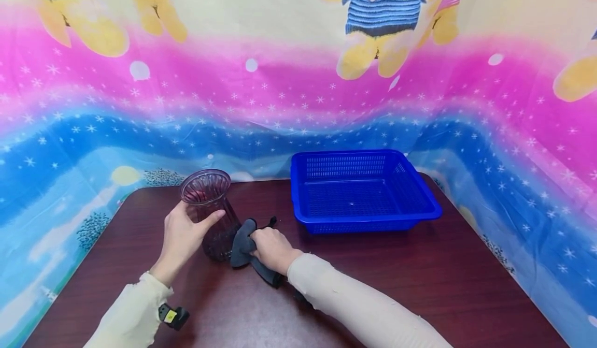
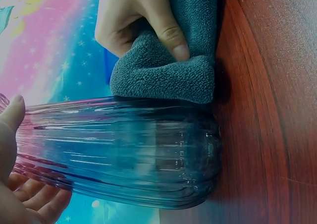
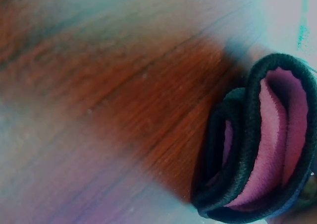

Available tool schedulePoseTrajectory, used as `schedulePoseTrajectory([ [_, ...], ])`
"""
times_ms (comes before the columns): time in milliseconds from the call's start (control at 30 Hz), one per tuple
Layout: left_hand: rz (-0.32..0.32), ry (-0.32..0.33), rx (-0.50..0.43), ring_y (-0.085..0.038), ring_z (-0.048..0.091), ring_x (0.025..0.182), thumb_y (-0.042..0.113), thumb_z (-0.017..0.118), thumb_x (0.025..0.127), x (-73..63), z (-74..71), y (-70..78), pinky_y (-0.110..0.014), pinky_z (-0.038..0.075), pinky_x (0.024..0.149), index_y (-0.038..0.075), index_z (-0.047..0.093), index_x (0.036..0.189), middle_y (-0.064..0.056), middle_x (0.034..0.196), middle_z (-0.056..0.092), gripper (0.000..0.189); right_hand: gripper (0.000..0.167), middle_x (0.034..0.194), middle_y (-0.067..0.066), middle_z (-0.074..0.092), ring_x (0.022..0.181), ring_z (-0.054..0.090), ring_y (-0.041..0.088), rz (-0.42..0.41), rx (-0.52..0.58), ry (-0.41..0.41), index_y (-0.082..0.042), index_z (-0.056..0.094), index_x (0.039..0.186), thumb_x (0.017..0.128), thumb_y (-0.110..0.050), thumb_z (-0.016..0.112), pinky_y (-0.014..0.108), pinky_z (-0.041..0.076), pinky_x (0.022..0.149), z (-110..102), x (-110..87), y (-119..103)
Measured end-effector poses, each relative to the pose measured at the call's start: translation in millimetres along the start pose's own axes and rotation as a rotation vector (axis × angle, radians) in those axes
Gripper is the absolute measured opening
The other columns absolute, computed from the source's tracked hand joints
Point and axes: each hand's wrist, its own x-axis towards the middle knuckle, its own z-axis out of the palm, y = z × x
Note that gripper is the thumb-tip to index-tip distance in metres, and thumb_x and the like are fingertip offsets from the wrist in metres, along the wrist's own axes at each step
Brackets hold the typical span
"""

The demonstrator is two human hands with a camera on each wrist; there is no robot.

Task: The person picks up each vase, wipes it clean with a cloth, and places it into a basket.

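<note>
A ribbed, purple-tinted glass vase [image 1: 219, 234] with a flared rim stands on the table, leaning slightly in the head view. My left hand [image 1: 184, 231] grips it around the neck, thumb across the near side. In the left wrist view the vase [image 2: 124, 154] looks see-through, with the fingers of the left hand [image 2: 39, 199] curled below it. My right hand [image 1: 272, 247] pinches a folded dark grey cloth [image 1: 243, 244] and holds it against the vase's lower right side. Folds of the cloth [image 3: 250, 149] show a pink inner face in the right wrist view.
A blue plastic basket [image 1: 368, 221] with perforated walls stands at the back right of the dark reddish-brown table [image 1: 373, 275]. Behind the table hangs a printed curtain [image 1: 280, 99] with bears and snowflakes. A small black device [image 1: 173, 317] is strapped at the left wrist.
</note>
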Motion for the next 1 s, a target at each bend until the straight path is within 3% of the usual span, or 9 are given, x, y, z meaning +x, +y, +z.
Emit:
schedulePoseTrajectory([
  [233,0.007,-0.032,-0.016,-0.036,0.074,0.102,0.038,0.085,0.081,0.6,-3.4,1.7,-0.052,0.058,0.089,0.005,0.066,0.125,-0.022,0.113,0.075,0.058,0.011,0.088,0.002,0.076,0.077,0.072,0.016,-0.005,0.006,-0.001,-0.015,0.073,0.090,0.090,-0.025,0.077,0.027,0.055,0.062,0,0.3,1],
  [467,-0.001,-0.090,-0.024,-0.039,0.073,0.106,0.040,0.083,0.083,3.6,-7.5,-1.0,-0.055,0.058,0.092,0.003,0.064,0.126,-0.025,0.116,0.073,0.060,0.010,0.086,0.001,0.075,0.075,0.070,0.015,-0.006,0.015,0.001,-0.016,0.072,0.089,0.090,-0.024,0.077,0.027,0.054,0.062,0,-0.2,1],
  [533,0.000,-0.104,-0.025,-0.037,0.073,0.106,0.040,0.083,0.084,4.8,-8.4,-2.4,-0.047,0.059,0.090,0.004,0.064,0.126,-0.024,0.116,0.073,0.059,0.010,0.086,0.001,0.075,0.075,0.070,0.015,-0.005,0.015,-0.001,-0.016,0.072,0.089,0.090,-0.024,0.077,0.026,0.054,0.062,0,-0.7,0],
  [600,-0.001,-0.123,-0.038,-0.035,0.074,0.107,0.039,0.083,0.084,6.3,-9.0,-3.8,-0.030,0.059,0.087,0.004,0.065,0.127,-0.023,0.117,0.074,0.058,0.010,0.086,0.001,0.076,0.075,0.070,0.015,-0.002,0.014,-0.006,-0.016,0.072,0.089,0.090,-0.024,0.077,0.026,0.054,0.062,0,-1.2,0],
  [733,-0.008,-0.166,-0.079,-0.034,0.072,0.111,0.035,0.082,0.086,9.0,-10.3,-5.9,-0.002,0.046,0.079,0.002,0.064,0.129,-0.023,0.121,0.072,0.057,0.010,0.087,0.002,0.076,0.076,0.071,0.015,-0.004,0.009,-0.005,-0.015,0.072,0.089,0.090,-0.024,0.077,0.027,0.055,0.062,-1,-1.6,0],
  [1000,-0.008,-0.249,-0.160,-0.037,0.067,0.119,0.030,0.079,0.089,12.8,-15.6,-8.4,0.000,0.044,0.081,0.000,0.062,0.131,-0.024,0.127,0.069,0.054,0.010,0.087,0.002,0.076,0.077,0.072,0.016,-0.007,0.004,-0.002,-0.015,0.072,0.089,0.090,-0.024,0.077,0.027,0.055,0.063,0,-1.3,0],
])
